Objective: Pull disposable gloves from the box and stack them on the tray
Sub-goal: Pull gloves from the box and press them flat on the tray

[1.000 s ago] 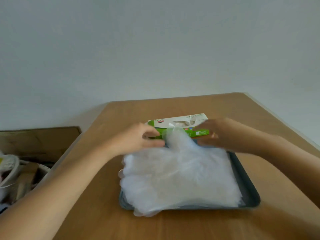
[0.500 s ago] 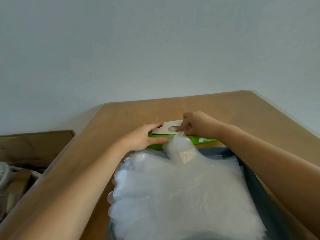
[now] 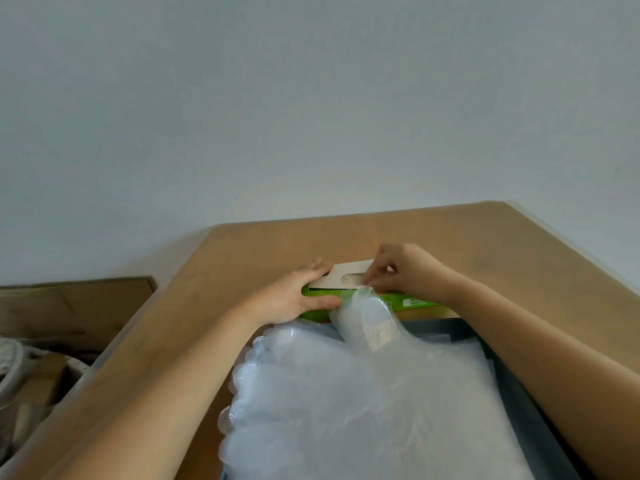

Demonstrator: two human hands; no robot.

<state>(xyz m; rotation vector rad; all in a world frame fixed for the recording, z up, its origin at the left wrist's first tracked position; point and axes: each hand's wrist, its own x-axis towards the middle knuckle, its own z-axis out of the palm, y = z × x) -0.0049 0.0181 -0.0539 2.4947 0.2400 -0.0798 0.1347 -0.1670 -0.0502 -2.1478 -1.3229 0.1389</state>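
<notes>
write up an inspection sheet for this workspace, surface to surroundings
surface: wooden table, bare at the far end
job's things: dark tray holding a stack of clear gloves; green and white glove box just beyond it
clutter: cardboard and blurred pale items below the table's left edge
hands: left hand holds the box's left end, thumb on its front; right hand has fingers curled at the slot, apparently pinching a glove there
cables: nothing seen
surroundings: plain pale wall
</notes>
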